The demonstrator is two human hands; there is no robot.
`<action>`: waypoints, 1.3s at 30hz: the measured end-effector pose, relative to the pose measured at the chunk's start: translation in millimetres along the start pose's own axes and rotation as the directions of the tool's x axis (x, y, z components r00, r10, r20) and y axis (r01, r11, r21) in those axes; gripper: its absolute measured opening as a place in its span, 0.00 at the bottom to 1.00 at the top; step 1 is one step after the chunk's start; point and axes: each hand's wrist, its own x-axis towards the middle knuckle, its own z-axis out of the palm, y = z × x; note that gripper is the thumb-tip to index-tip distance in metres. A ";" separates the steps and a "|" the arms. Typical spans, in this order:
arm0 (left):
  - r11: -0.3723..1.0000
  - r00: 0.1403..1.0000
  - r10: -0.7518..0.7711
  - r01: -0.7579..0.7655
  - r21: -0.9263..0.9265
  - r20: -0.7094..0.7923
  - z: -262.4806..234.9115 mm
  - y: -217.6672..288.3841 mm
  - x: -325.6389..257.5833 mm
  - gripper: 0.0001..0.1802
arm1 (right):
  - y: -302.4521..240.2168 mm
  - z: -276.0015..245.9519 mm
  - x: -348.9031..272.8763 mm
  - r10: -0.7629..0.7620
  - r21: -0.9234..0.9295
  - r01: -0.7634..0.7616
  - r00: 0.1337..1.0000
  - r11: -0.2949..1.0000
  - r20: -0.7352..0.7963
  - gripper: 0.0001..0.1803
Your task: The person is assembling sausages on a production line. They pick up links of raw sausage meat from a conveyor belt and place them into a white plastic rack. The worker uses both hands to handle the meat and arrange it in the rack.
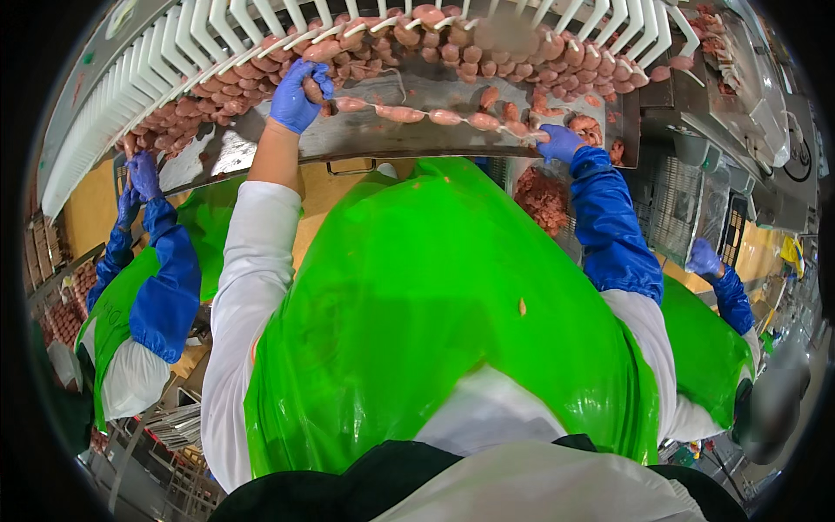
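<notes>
The string of sausage links [435, 116] stretches sideways along the steel counter [374, 143], left hand [296, 94] clenched around one end, right hand [559, 142] pinching the other.

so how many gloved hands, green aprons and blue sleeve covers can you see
blue gloved hands: 4, the person's left hand and right hand, plus co-workers' hands
green plastic aprons: 3
blue sleeve covers: 3
total: 10

A curved stainless-steel table [261, 143] spans the upper part of the frame, its wet surface piled with pink sausages [417, 43] toward the top edge, while a linked sausage string [435, 116] stretches across its centre.
</notes>
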 end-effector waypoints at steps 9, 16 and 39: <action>0.812 0.945 0.245 -0.077 0.579 -0.218 -10.1 -12.2 3.7 0.12 | -11.9 -21.7 -20.5 -0.306 0.410 0.248 0.949 0.878 0.082 0.10; 0.201 0.794 0.215 -0.605 0.770 0.568 147.2 -77.3 -56.8 0.30 | -158.2 -29.0 -77.1 -0.506 0.578 0.374 0.859 0.725 0.080 0.09; 0.458 0.990 -0.062 0.142 0.878 -0.128 95.2 44.1 -84.8 0.16 | -276.7 68.7 167.0 -0.781 -0.503 0.609 0.370 0.613 -0.504 0.18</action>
